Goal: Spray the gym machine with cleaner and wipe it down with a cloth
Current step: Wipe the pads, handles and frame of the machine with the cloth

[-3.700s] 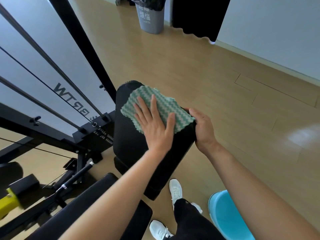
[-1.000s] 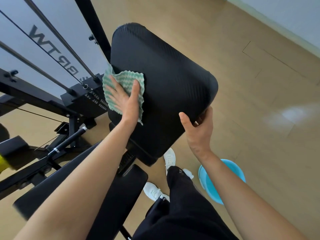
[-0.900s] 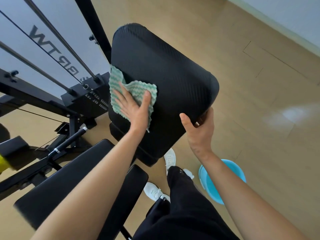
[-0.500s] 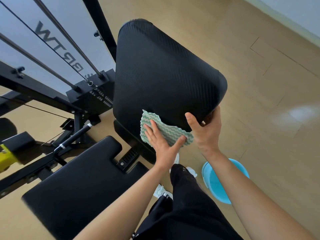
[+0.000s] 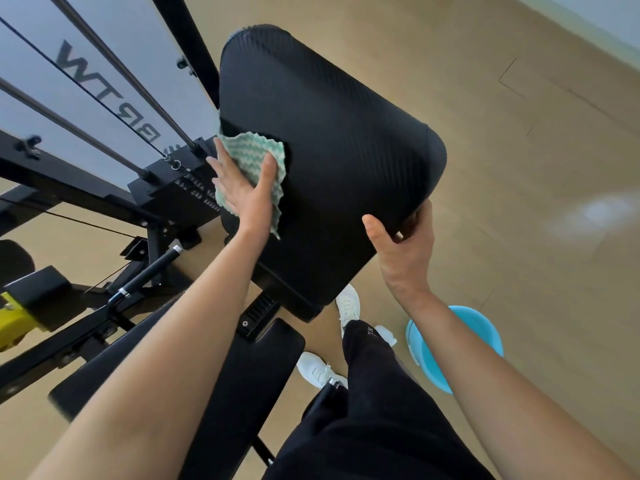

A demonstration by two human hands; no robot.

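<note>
The gym machine's black padded backrest (image 5: 339, 140) stands tilted in the middle of the view, with the black seat pad (image 5: 242, 372) below it. A green-and-white wavy cloth (image 5: 252, 147) lies flat on the backrest's left edge. My left hand (image 5: 244, 188) presses on the cloth with straight, spread fingers. My right hand (image 5: 403, 244) grips the backrest's lower right corner, thumb on the front and fingers curled behind. No spray bottle is in view.
The machine's black frame (image 5: 69, 188), cables and a white panel with lettering (image 5: 104, 84) fill the left. A yellow part (image 5: 14, 327) sits at the far left. A blue bucket (image 5: 485, 337) stands on the wooden floor by my white shoes (image 5: 348, 303).
My left hand has slid the cloth from the backrest's lower edge, next to my right hand, up and left to its left edge. My right hand keeps its grip on the corner.
</note>
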